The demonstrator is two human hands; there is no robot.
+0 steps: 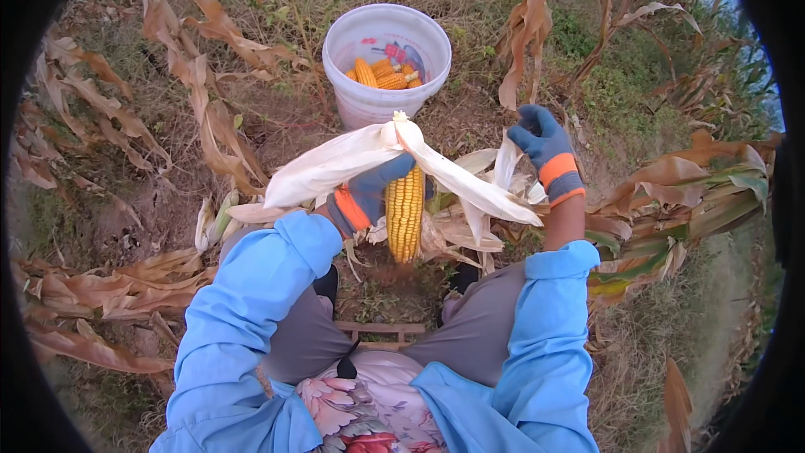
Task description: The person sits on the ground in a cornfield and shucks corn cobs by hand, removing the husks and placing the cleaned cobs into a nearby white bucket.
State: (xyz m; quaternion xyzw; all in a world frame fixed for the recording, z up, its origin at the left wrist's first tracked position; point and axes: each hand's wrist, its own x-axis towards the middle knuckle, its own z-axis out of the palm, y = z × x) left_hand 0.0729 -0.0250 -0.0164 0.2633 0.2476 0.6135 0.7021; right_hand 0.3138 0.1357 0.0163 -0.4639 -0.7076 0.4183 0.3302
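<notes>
A yellow ear of corn [404, 216] hangs tip-down in front of me, its kernels bare. My left hand [379, 187], in a grey-blue glove with an orange cuff band, is closed around its upper part. Pale husk leaves [335, 166] are peeled back from the stalk end and spread to both sides. My right hand [541, 141], gloved the same way, is raised to the right of the ear. Its fingers are half curled with a gap to the thumb, and I see nothing between them. Loose husk strips [506, 161] are right beside it.
Beyond the ear stands a white bucket [345, 101] with several husked ears of corn [381, 74] inside. Discarded husks [457, 235] lie on the ground ahead of my knees. Dry corn plants [197, 75] lean in from both sides. Wooden slats [381, 331] show between my legs.
</notes>
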